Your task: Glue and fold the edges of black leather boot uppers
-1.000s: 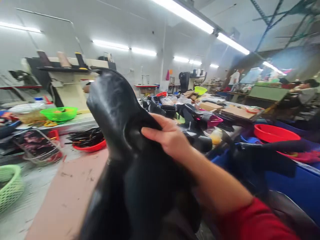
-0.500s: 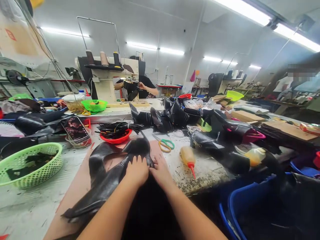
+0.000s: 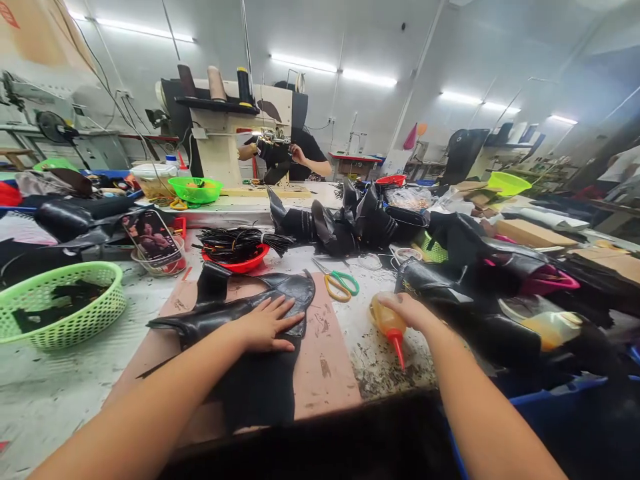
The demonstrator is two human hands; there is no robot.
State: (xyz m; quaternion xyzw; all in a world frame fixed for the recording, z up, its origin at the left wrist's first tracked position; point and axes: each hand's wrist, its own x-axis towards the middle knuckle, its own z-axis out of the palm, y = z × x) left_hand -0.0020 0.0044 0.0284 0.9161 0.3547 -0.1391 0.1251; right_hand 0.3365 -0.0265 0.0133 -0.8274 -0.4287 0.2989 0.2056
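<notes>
A black leather piece (image 3: 220, 317) lies on the pink board (image 3: 327, 373) in front of me. My left hand (image 3: 267, 325) rests on it, fingers spread flat. To the right, my right hand (image 3: 407, 310) is wrapped round the upper part of a glue bottle (image 3: 386, 321), whose red nozzle points down toward the table's front edge. Its fingers are partly hidden behind the bottle. Between the hands, farther back, lie scissors (image 3: 339, 285) with one yellow and one green handle.
A pale green basket (image 3: 65, 333) stands at the left, beside a phone (image 3: 153, 239). Black strips fill a red bowl (image 3: 250, 265). Leather pieces (image 3: 450, 300) cover the right side. Across the table, a person's hand (image 3: 299, 155) is at a sewing machine (image 3: 220, 157).
My right hand has left the leather and closed round the glue bottle. The leather now lies flatter, under my spread left hand. The view has shifted slightly.
</notes>
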